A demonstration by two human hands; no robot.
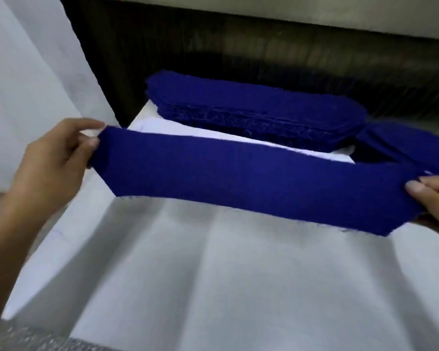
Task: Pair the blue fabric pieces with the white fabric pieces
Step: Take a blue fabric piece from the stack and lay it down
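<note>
From the head camera, the only view there is, a long blue fabric piece (251, 178) with angled ends is stretched out flat in the air between two hands. The left hand (53, 158) pinches its left end between thumb and fingers; the right hand (433, 198), partly cut off by the frame's edge, pinches the right end the same way. The strip hangs over the white fabric (213, 269) that drapes across the near part of the worktop and falls off its front edge. Behind it, toward the worktop's far edge, a stack of blue pieces (254, 107) sits on a white pile (162, 127), and a loose blue piece (401, 143) trails off to the right.

The picture is blurred. I'd guess the risk is a crooked lay: if one end drops first, the strip will skew or wrinkle against the white piece. The loose blue tail near the right hand might also get dragged along.
</note>
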